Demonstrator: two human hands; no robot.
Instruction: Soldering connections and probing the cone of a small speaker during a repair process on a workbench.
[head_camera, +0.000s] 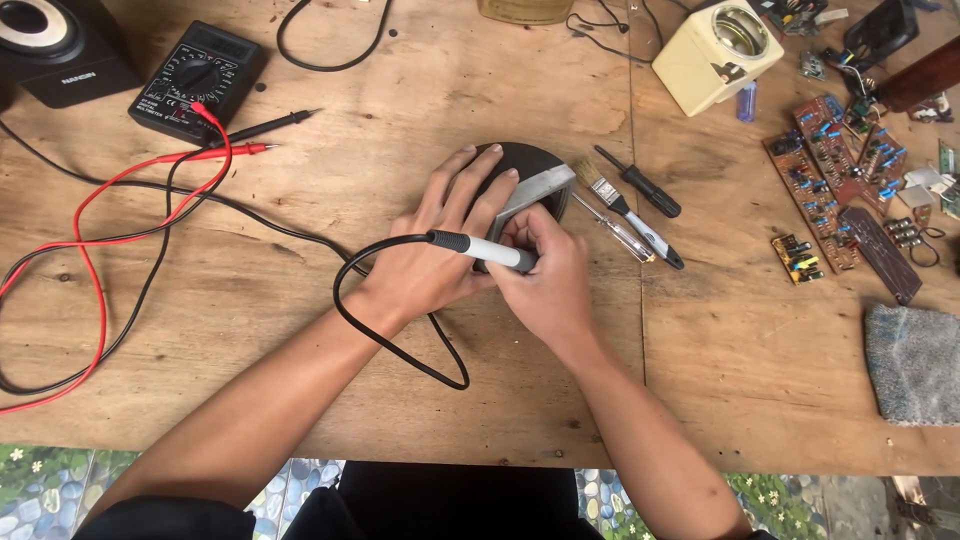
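While left hand (440, 255) steadies black disc (525, 160), right hand (550, 275) clasps soldering iron (490, 250).

The left hand (440, 250) lies flat on a round black object (525, 165) with a grey bracket (540, 190); the right hand (550, 275) grips a corded soldering iron (485, 248) (tip hidden). At three o'clock lie a small brush (605, 190) and screwdrivers (640, 182).
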